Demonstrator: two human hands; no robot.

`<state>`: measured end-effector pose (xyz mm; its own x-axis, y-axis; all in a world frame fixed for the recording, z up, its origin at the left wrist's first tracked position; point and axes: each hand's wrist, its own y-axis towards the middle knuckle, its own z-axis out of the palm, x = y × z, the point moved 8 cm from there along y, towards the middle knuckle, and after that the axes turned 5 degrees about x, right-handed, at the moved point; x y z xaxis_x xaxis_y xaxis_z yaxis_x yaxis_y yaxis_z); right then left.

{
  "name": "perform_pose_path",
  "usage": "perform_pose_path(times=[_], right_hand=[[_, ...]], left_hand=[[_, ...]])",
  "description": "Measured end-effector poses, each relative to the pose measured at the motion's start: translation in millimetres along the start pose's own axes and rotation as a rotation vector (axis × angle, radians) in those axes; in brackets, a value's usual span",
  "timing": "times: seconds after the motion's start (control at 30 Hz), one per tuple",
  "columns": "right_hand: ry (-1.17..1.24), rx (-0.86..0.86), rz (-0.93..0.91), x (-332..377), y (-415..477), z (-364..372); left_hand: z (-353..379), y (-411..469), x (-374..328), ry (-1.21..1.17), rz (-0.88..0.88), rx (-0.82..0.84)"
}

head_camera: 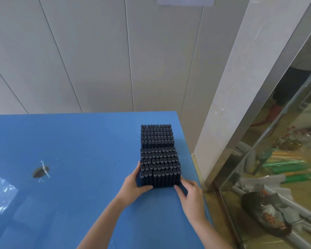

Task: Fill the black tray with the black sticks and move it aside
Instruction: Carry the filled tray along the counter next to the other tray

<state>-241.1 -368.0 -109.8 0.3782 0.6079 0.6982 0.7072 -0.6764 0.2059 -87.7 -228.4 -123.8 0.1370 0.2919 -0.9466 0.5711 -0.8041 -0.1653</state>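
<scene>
Two blocks of upright black sticks stand in a line near the right edge of the blue table. The near tray is packed with rows of black sticks. My left hand grips its near left corner, thumb on the front face. My right hand holds its near right corner. Just behind it, almost touching, sits a second full tray of sticks. The trays themselves are mostly hidden by the sticks.
A round hole with a strip of tape lies at the table's left. A panelled wall runs behind the table. To the right are a pillar and a glass partition.
</scene>
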Motion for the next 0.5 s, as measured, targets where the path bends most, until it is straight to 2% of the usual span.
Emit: perform_pose_path(times=[0.27, 0.5], right_hand=[[-0.017, -0.033, 0.022, 1.5, -1.3, -1.5], [-0.021, 0.022, 0.024, -2.7, -4.5, 3.3]], left_hand=[[-2.5, 8.7, -2.4, -0.03, -0.03, 0.053], [0.0, 3.3, 1.9, -0.007, -0.097, 0.056]])
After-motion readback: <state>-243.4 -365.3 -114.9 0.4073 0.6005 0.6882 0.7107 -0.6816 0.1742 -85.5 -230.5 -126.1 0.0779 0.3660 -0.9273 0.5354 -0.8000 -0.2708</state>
